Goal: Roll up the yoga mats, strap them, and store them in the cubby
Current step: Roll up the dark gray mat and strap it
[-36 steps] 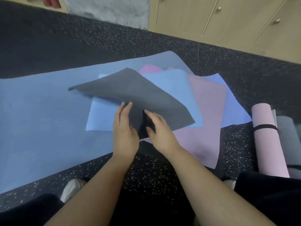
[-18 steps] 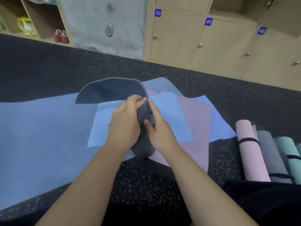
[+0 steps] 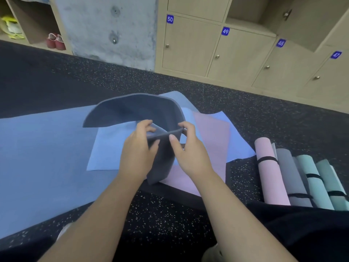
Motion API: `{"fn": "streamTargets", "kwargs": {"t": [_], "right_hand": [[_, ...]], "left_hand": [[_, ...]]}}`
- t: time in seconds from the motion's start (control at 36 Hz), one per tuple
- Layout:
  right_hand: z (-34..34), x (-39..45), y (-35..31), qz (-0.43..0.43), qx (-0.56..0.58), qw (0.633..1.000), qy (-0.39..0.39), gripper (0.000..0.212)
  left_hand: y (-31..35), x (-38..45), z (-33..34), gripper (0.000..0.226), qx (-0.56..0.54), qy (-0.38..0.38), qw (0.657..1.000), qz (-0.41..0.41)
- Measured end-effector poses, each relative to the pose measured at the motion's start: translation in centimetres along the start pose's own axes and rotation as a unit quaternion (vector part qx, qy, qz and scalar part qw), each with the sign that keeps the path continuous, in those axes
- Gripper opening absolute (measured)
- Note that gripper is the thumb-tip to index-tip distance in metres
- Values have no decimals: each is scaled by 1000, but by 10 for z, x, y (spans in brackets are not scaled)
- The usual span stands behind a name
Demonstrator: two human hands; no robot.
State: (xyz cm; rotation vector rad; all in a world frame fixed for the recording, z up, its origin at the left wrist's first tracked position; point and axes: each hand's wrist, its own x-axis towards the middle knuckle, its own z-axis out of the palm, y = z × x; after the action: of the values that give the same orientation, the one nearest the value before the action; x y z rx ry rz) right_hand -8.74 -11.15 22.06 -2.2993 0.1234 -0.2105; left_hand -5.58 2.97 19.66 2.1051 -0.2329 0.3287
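Left hand (image 3: 138,148): yours, fingers curled over the near edge of the grey mat (image 3: 136,108), thumb under; it gripped the left end of that edge.

Grey mat: thin, matte, floppy felt-like sheet, lifted off the pile and arched into a hood. Its far flap curved up and away to your left; a narrower panel hung down between your wrists. The gripped edge ran left to right between both hands, so the roll's long axis, by my judgement, would lie across you, with both hands about equally near.

Right hand (image 3: 186,146): yours, pinching the right end of the same edge, thumb on top, fingers behind.

Beneath, left to right: a large blue mat (image 3: 37,157) flat on the floor; a light blue sheet (image 3: 111,148) on it; a pink sheet (image 3: 213,133) partly under that; a pale lilac sheet (image 3: 226,120) at the far right. All flat, soft-edged, overlapping.

Floor (image 3: 170,214): dark speckled rubber.

Right side: four finished rolls lay side by side, touching, long axes running away from you: pink roll (image 3: 268,173), grey roll (image 3: 290,176), and two teal rolls (image 3: 311,178), black straps visible on them.

Far wall: numbered lockers (image 3: 188,44); one open cubby (image 3: 251,10) above, well apart from the mats.
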Motion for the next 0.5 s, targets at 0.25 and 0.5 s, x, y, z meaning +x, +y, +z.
{"fn": "streamTargets", "kwargs": {"t": [0.25,0.5], "right_hand": [[-10,4,7,27,43,999,16,38],[-6,12,13,60,182,981,31,16]], "left_hand": [[-38,-7,19,34,-35,-88,985,-145],[-49,-11,32,19,-28,-81,989,-124]]}}
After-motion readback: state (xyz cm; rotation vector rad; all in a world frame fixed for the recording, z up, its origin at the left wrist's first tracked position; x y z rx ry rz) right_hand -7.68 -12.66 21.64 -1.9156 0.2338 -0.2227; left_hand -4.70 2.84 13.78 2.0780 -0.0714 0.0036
